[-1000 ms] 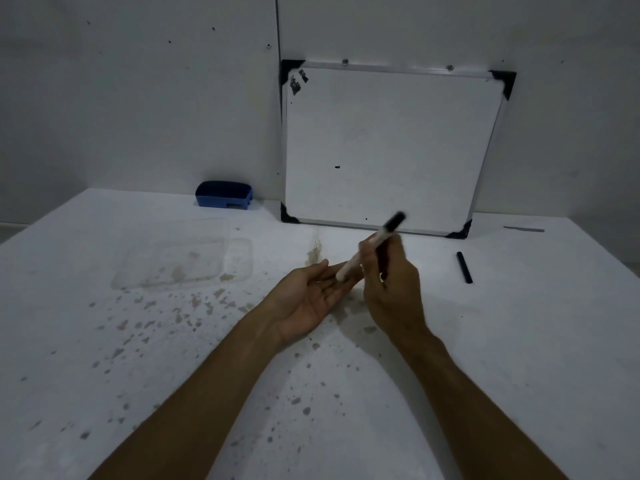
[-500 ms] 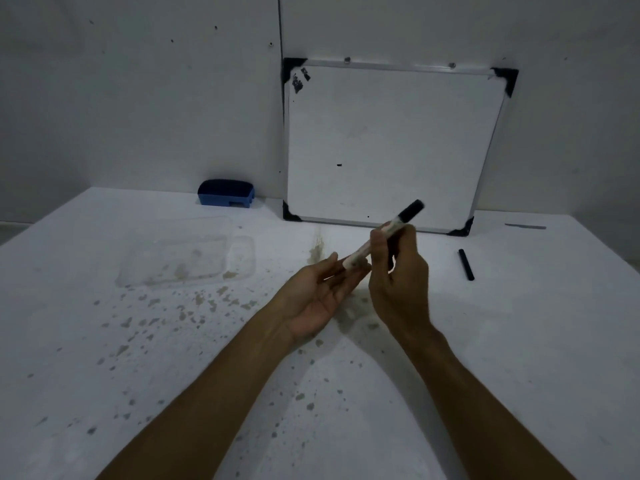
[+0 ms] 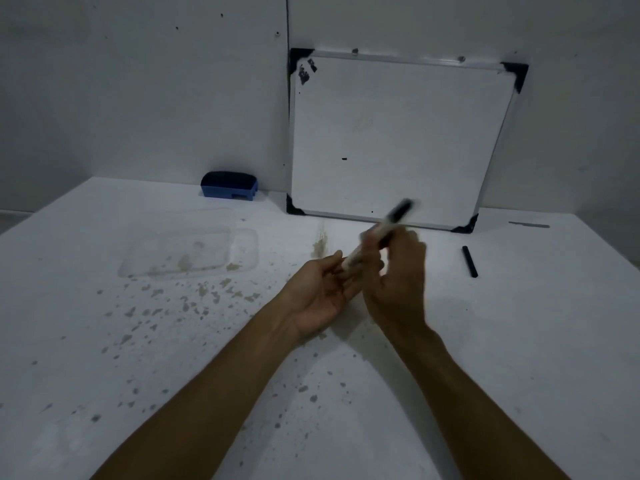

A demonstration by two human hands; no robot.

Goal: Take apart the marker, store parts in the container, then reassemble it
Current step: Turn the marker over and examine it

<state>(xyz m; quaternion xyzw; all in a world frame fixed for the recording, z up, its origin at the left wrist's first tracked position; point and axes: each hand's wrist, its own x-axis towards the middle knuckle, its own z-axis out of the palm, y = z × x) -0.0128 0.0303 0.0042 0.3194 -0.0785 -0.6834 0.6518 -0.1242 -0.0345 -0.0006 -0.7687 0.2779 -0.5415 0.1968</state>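
My right hand (image 3: 398, 282) grips a white marker with a black end (image 3: 398, 213), held tilted above the table; the black end points up and to the right and is blurred. The marker's lower white end rests over the fingers of my left hand (image 3: 322, 292), which lies palm up with fingers apart just left of the right hand. A short black stick-like part (image 3: 469, 261) lies on the table to the right of both hands. A clear plastic container (image 3: 242, 251) sits on the table to the left, with nothing visible inside.
A small whiteboard (image 3: 391, 140) leans against the wall behind the hands. A blue eraser (image 3: 228, 189) sits by the wall at its left. A thin grey strip (image 3: 529, 224) lies far right. The white table (image 3: 104, 341) is speckled with stains.
The marker's black end has swung slightly higher and to the right in my right hand. My left hand stays palm up beneath its lower end.
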